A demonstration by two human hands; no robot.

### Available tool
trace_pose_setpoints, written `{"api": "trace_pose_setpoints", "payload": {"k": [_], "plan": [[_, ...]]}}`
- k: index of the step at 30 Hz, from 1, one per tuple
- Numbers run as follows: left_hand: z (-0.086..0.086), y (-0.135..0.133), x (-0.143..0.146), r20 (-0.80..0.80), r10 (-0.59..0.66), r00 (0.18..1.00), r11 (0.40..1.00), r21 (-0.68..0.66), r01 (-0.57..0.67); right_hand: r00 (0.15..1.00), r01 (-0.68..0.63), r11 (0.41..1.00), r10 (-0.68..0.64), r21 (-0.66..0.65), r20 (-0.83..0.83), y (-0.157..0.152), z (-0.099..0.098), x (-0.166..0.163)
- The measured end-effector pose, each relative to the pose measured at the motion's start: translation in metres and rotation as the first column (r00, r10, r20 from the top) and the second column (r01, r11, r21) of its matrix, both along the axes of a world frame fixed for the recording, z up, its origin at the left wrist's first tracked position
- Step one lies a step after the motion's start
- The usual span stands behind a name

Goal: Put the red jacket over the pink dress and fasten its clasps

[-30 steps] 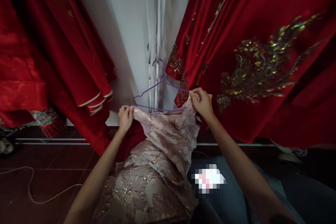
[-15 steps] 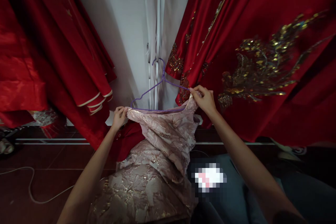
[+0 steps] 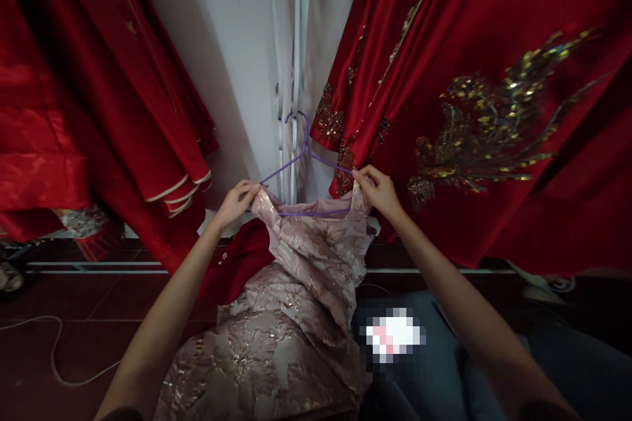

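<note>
A pink and gold brocade dress (image 3: 311,256) hangs in front of me, its skirt spread toward the bottom of the view. Inside its neckline sits a purple wire hanger (image 3: 307,148), hook pointing up and both arms reaching into the shoulders. My left hand (image 3: 236,204) pinches the left shoulder strap over the hanger's end. The right strap is pinched by my right hand (image 3: 378,192), close to the hanger's other end. Both hanger ends are hidden by fingers and cloth.
Red garments (image 3: 162,118) hang on the left, and a red gown with gold sequins (image 3: 494,125) hangs on the right. Between them is a pale wall (image 3: 232,46) with white strips. A white cable (image 3: 59,362) lies on the dark floor (image 3: 123,296).
My left hand has moved right and up, bringing the left strap over the hanger's left end, which was bare before. My right hand has shifted slightly left and stays on its strap.
</note>
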State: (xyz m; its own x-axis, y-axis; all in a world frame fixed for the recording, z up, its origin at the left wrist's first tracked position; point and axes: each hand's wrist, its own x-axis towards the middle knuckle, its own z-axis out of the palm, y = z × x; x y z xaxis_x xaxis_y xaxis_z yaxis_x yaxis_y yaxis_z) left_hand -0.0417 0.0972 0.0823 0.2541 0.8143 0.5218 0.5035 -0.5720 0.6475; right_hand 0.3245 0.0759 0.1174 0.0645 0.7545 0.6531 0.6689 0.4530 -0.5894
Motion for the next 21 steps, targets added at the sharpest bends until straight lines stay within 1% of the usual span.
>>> {"api": "trace_pose_setpoints", "payload": {"k": [1, 2, 3, 4, 5, 6, 8, 9, 10, 11, 13, 15, 16, 17, 18, 19, 21], "plan": [[-0.007, -0.002, -0.004, 0.088, -0.007, 0.996, 0.998, -0.066, 0.013, 1.000, -0.012, 1.000, 0.011, -0.011, -0.009, 0.001, 0.000, 0.001], [-0.019, -0.005, -0.011, 0.176, 0.025, 0.984, 0.991, -0.136, -0.001, 1.000, -0.020, 1.000, 0.020, -0.017, -0.011, 0.002, 0.000, 0.001], [-0.034, -0.009, -0.019, 0.244, 0.085, 0.966, 0.977, -0.212, -0.032, 1.000, -0.024, 1.000, 0.024, -0.017, -0.011, 0.003, 0.000, 0.002], [-0.052, -0.016, -0.028, 0.254, 0.172, 0.952, 0.954, -0.283, -0.097, 1.000, -0.027, 1.000, 0.027, -0.016, -0.007, 0.003, 0.000, 0.002], [-0.071, -0.024, -0.037, 0.193, 0.229, 0.954, 0.928, -0.338, -0.155, 1.000, -0.027, 1.000, 0.027, -0.013, -0.003, 0.004, 0.001, 0.003], [-0.090, -0.034, -0.046, 0.099, 0.242, 0.965, 0.912, -0.363, -0.192, 1.000, -0.025, 1.000, 0.025, -0.010, -0.002, 0.004, 0.000, 0.003], [-0.121, -0.054, -0.063, -0.079, 0.154, 0.985, 0.921, -0.351, -0.172, 1.000, -0.018, 1.000, 0.017, -0.007, -0.004, 0.005, 0.000, 0.003], [-0.132, -0.063, -0.071, -0.138, 0.134, 0.981, 0.929, -0.328, -0.173, 1.000, -0.016, 1.000, 0.016, -0.007, -0.007, 0.005, 0.000, 0.003], [-0.138, -0.070, -0.078, -0.184, 0.133, 0.974, 0.927, -0.325, -0.188, 1.000, -0.017, 1.000, 0.017, -0.008, -0.010, 0.005, -0.001, 0.003], [-0.140, -0.074, -0.084, -0.222, 0.115, 0.968, 0.923, -0.337, -0.187, 1.000, -0.017, 1.000, 0.017, -0.008, -0.013, 0.005, -0.001, 0.003], [-0.135, -0.076, -0.092, -0.267, 0.049, 0.962, 0.902, -0.401, -0.157, 1.000, -0.022, 1.000, 0.022, -0.012, -0.014, 0.005, -0.001, 0.003], [-0.118, -0.069, -0.096, -0.263, -0.001, 0.965, 0.893, -0.434, -0.117, 1.000, -0.028, 1.000, 0.028, -0.012, -0.012, 0.005, -0.001, 0.003], [-0.106, -0.062, -0.096, -0.245, 0.017, 0.969, 0.902, -0.414, -0.120, 0.999, -0.031, 0.999, 0.031, -0.011, -0.010, 0.005, 0.000, 0.003], [-0.091, -0.053, -0.094, -0.222, 0.067, 0.973, 0.918, -0.368, -0.147, 0.999, -0.033, 0.999, 0.033, -0.011, -0.008, 0.004, 0.001, 0.002], [-0.075, -0.044, -0.090, -0.189, 0.147, 0.971, 0.933, -0.301, -0.200, 0.999, -0.033, 0.999, 0.032, -0.011, -0.006, 0.003, 0.002, 0.002], [-0.056, -0.034, -0.084, -0.169, 0.207, 0.964, 0.940, -0.239, -0.244, 1.000, -0.028, 1.000, 0.028, -0.013, -0.004, 0.001, 0.003, 0.001], [-0.014, -0.017, -0.064, -0.184, 0.280, 0.942, 0.943, -0.129, -0.306, 1.000, -0.008, 1.000, 0.008, -0.023, 0.001, -0.007, 0.007, -0.002]]}}
